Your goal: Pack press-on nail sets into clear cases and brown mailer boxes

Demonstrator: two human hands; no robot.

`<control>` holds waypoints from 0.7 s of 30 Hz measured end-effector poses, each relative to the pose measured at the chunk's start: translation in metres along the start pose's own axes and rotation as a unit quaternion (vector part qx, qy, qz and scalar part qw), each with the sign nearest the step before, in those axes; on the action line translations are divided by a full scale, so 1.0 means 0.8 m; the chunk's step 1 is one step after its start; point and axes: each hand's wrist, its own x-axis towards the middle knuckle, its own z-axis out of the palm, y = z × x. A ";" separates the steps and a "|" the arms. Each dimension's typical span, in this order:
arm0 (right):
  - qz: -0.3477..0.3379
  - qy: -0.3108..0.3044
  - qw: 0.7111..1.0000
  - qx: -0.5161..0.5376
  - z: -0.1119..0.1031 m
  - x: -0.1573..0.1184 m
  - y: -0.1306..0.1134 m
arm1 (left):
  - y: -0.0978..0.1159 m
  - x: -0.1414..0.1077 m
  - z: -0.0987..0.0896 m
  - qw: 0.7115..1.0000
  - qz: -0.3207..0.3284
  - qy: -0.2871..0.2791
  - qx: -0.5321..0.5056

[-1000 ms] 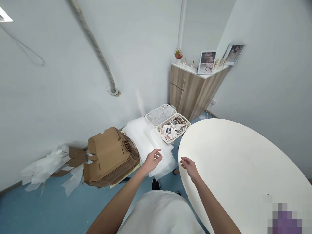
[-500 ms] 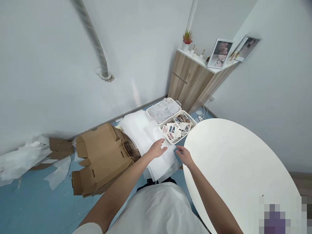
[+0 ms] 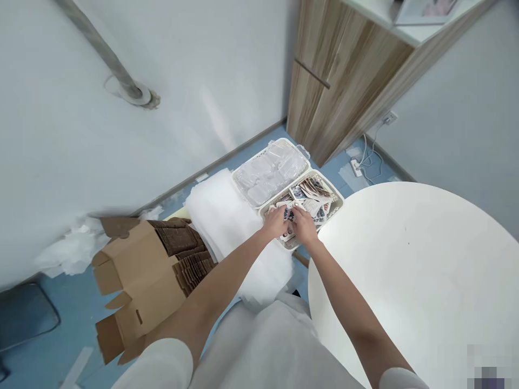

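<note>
Both hands are inside a white basket (image 3: 337,201) of small printed cards (image 3: 314,207). My left hand (image 3: 276,222) is at the basket's near left part, its fingers bent down on the cards. Close beside it, my right hand (image 3: 304,225) has its fingers curled onto the same cards. The fingertips are small and partly hidden, and both hands appear closed on cards. Behind and to the left, touching this basket, stands a second white basket (image 3: 236,181) with clear plastic pieces (image 3: 270,172).
White foam sheets (image 3: 214,210) lie left of the baskets, with flattened brown cardboard (image 3: 150,270) further left. A round white table (image 3: 405,259) stands at the right. Behind are a wooden cabinet (image 3: 344,70) and a power strip with cables (image 3: 356,168).
Both hands have moved forward from above the foam and table edge into the card basket, and their fingers have closed on cards. The view has shifted closer to the baskets.
</note>
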 end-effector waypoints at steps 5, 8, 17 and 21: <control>-0.006 -0.006 0.999 -0.036 0.007 0.006 0.004 | -0.005 0.003 0.017 0.998 -0.036 0.024 -0.043; 0.000 0.012 0.999 -0.051 0.010 0.006 0.003 | -0.007 0.002 0.018 0.997 -0.036 0.045 -0.042; 0.047 0.064 0.979 0.190 -0.016 0.002 -0.008 | 0.005 -0.003 -0.003 0.992 0.034 0.116 0.034; 0.072 0.126 0.947 0.286 -0.044 -0.025 -0.020 | 0.020 -0.022 -0.016 0.990 0.086 0.105 -0.028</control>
